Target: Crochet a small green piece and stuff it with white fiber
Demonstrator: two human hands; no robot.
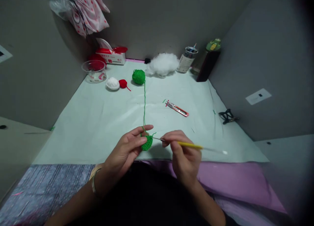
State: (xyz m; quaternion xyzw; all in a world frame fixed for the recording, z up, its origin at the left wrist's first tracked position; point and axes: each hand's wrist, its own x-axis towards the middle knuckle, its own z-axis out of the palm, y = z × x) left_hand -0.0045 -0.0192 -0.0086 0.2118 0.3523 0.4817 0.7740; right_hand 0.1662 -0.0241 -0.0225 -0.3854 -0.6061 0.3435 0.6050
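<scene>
My left hand (pixel 126 147) pinches a small green crochet piece (pixel 147 143) between thumb and fingers, close to the table's front edge. Green yarn loops over its raised index finger and runs back across the table to a green yarn ball (pixel 138 77). In my right hand (pixel 185 154) is a crochet hook (pixel 188 144) with a yellow handle, gripped like a pen. Its thin metal tip reaches the upper right edge of the green piece; whether it is inside a stitch I cannot tell. A short green yarn tail sticks up there.
Thread snips (pixel 178 108) lie right of centre. Farther back are a white yarn ball (pixel 113 83), a red yarn ball (pixel 123 84), white stuffing (pixel 164 65), a clear tub (pixel 94 72), a tissue pack (pixel 115 57), a can (pixel 186 60) and a bottle (pixel 208 60). A black clip (pixel 228 116) lies right.
</scene>
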